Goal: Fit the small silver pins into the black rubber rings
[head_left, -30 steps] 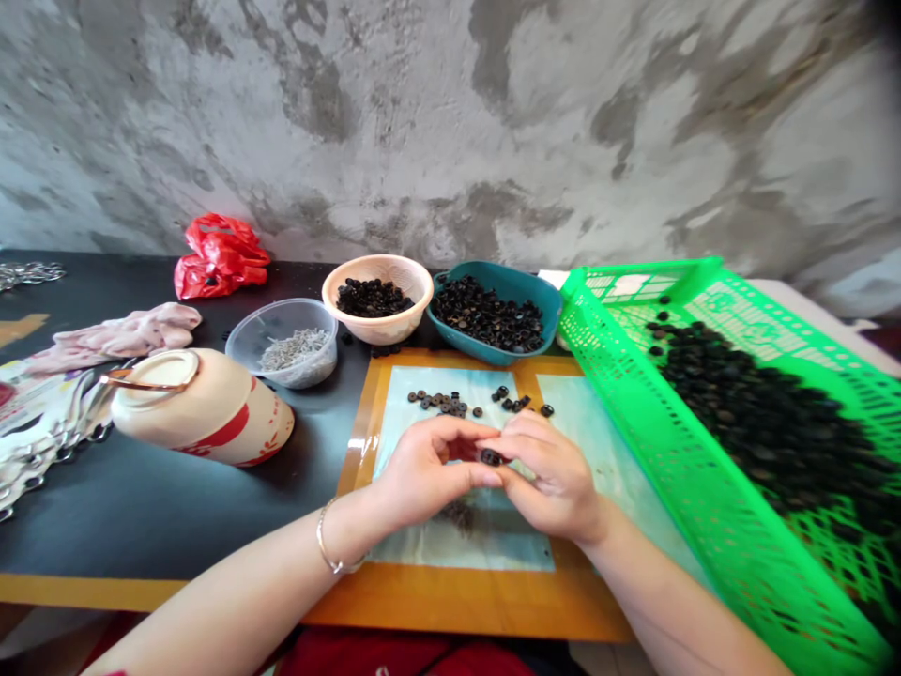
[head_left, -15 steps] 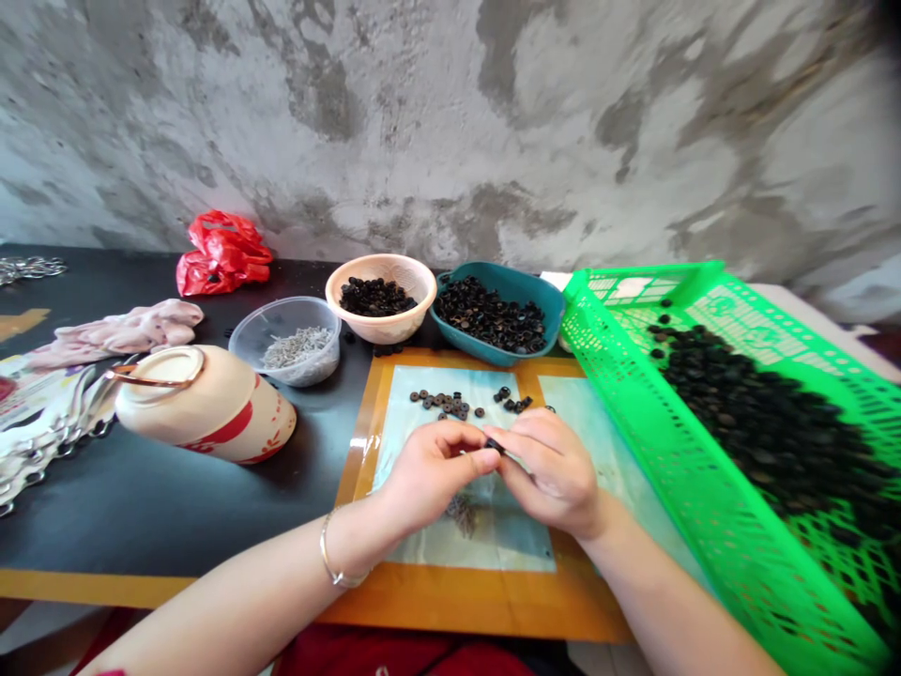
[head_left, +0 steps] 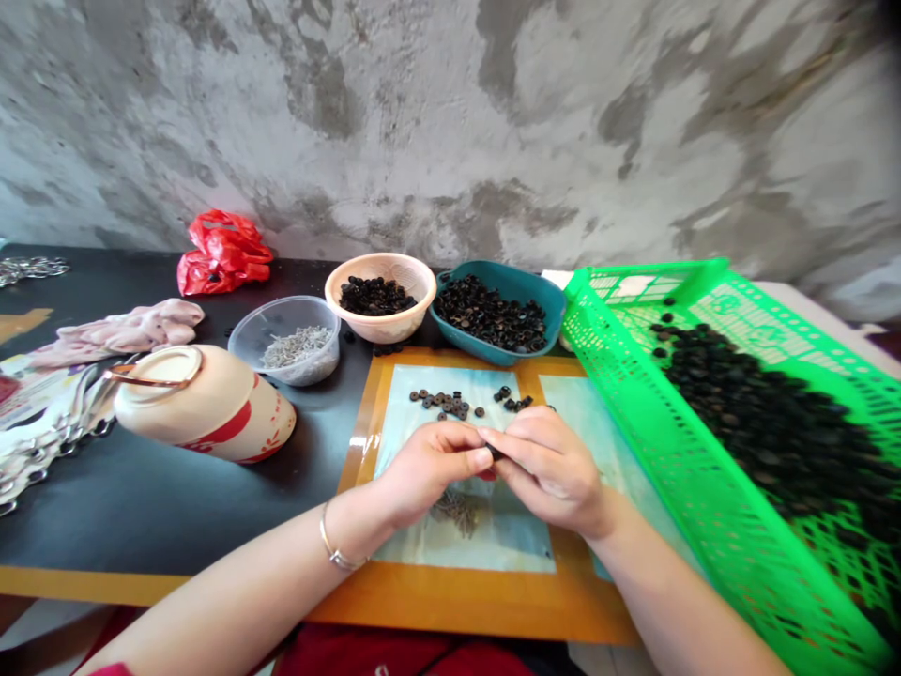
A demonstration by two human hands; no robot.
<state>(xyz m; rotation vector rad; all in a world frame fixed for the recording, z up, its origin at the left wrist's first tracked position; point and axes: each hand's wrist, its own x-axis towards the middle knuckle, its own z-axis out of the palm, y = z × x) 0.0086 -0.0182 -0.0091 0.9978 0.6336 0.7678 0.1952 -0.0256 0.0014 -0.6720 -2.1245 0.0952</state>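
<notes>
Over the pale blue sheet (head_left: 493,549), my left hand (head_left: 429,469) and my right hand (head_left: 553,465) meet at the fingertips. Between them is a small black round part (head_left: 495,453), mostly covered by the fingers. My left thumb and index finger pinch it from one side. The right fingers close on it from the other. Just beneath my hands lies a small heap of thin grey metal pins (head_left: 457,512). Beyond my fingers, several small black rings with holes (head_left: 443,404) are scattered on the sheet, with a few more black pieces (head_left: 512,402) to their right.
Behind the sheet stand a clear tub (head_left: 285,376) of metal pins, a peach bowl (head_left: 384,329) and a teal basin (head_left: 496,352) of black parts. A green crate (head_left: 654,469) flanks my right arm. A cream tumbler (head_left: 204,404), gloves (head_left: 127,333) and red bag (head_left: 223,253) lie left.
My fingers have closed in further over the black part, and it shows less now. Both hands stay in nearly the same place.
</notes>
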